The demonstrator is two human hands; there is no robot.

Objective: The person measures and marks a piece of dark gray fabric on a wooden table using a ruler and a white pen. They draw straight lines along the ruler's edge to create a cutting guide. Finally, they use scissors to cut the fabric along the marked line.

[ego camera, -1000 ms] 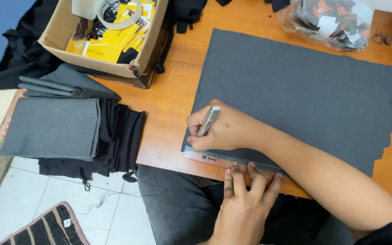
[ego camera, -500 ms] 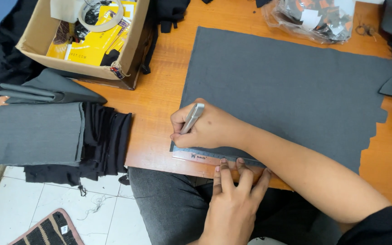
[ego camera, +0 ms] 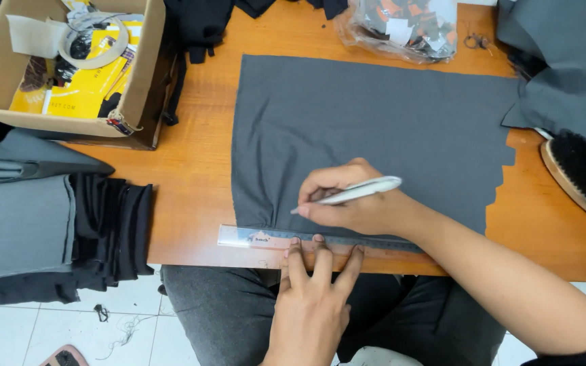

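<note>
A dark grey fabric panel [ego camera: 381, 129] lies flat on the wooden table [ego camera: 191, 183]. Along its near edge lies a clear plastic ruler [ego camera: 256, 237]. My left hand [ego camera: 313, 298] presses fingertips down on the ruler from the table's front edge. My right hand [ego camera: 354, 200] rests on the fabric just above the ruler and grips a white marking pen [ego camera: 357, 192], its tip touching the cloth near the ruler's edge.
A cardboard box [ego camera: 62, 68] with tape rolls and yellow packs stands at the back left. Folded grey and black cloth [ego camera: 42, 237] is stacked at the left. A bag of scraps [ego camera: 408, 24] sits at the back, more grey fabric [ego camera: 571, 68] and a wooden brush [ego camera: 581, 173] at the right.
The view shifted, so the table sits further left in frame. My right hand with the pen has tilted flatter and moved slightly right along the ruler. My left hand stays pressed on the ruler.
</note>
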